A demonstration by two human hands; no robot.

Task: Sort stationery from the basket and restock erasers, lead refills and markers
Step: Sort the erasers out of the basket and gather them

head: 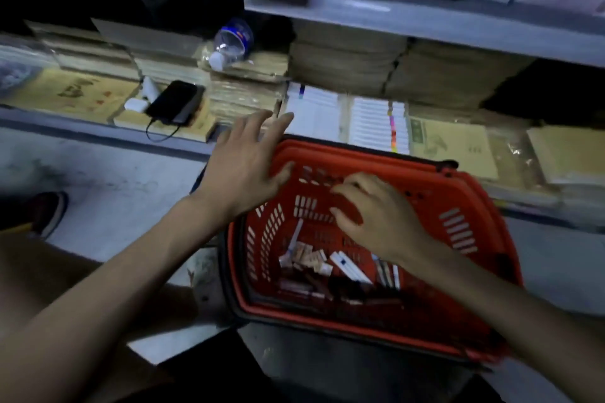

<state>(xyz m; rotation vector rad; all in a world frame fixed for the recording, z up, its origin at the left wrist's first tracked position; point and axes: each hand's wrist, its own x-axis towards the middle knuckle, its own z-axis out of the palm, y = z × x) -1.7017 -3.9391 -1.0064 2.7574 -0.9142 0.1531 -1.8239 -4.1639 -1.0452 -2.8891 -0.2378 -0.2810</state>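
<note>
A red plastic basket (465, 239) sits tilted on the floor in front of the low shelf. Small stationery packs (311, 260) and white marker-like sticks (348, 267) lie in a heap on its bottom. My left hand (244, 167) is spread open over the basket's far left rim, fingers straight, thumb by the rim. My right hand (376, 219) hovers inside the basket above the heap, fingers loosely curled; nothing shows in it. White boxed markers (376, 127) lie in rows on the shelf just behind the basket.
The low shelf (98, 131) carries stacked paper pads, a black phone (175, 103) on a cable and a lying water bottle (232, 41). An upper shelf (425, 21) holds product boxes. A dark shoe (49, 209) is on the floor at left.
</note>
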